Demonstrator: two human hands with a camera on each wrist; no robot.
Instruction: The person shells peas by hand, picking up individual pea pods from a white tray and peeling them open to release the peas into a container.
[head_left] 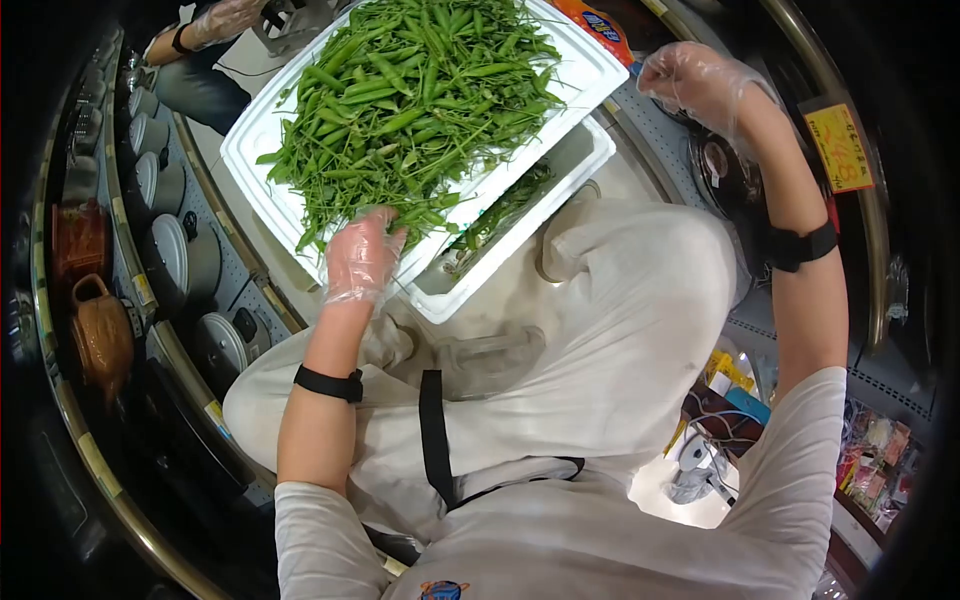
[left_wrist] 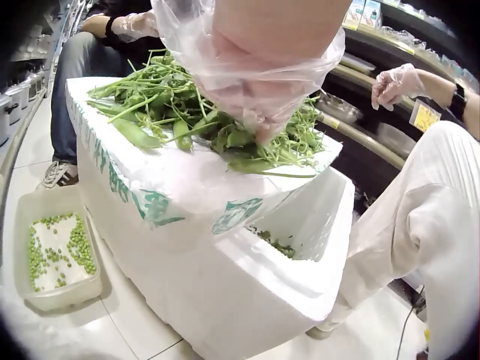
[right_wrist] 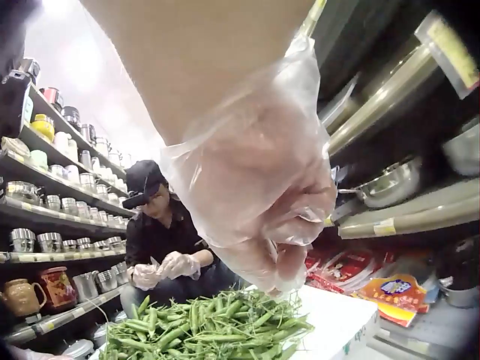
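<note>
A heap of green pea pods with stems (head_left: 420,90) lies on a white foam lid (head_left: 590,70), which rests over a white foam box (head_left: 590,150). At the near left edge of the heap, my gloved left hand (head_left: 362,255) has its bent fingers down among the greens, pinching at pods. Its fingertips are partly hidden in the left wrist view, with a pod (left_wrist: 238,140) beside them. My right hand (head_left: 700,90), also in a clear plastic glove, is raised beyond the lid's right corner. Its fingers curl in toward the thumb, and nothing shows between them.
Across the heap sits another person with gloved hands (right_wrist: 176,268). A plastic tub (left_wrist: 60,296) with loose green peas stands on the floor left of the box. Shelves of pots (head_left: 175,255) line the left; pans (right_wrist: 394,182) and an orange packet (right_wrist: 397,292) are on the right.
</note>
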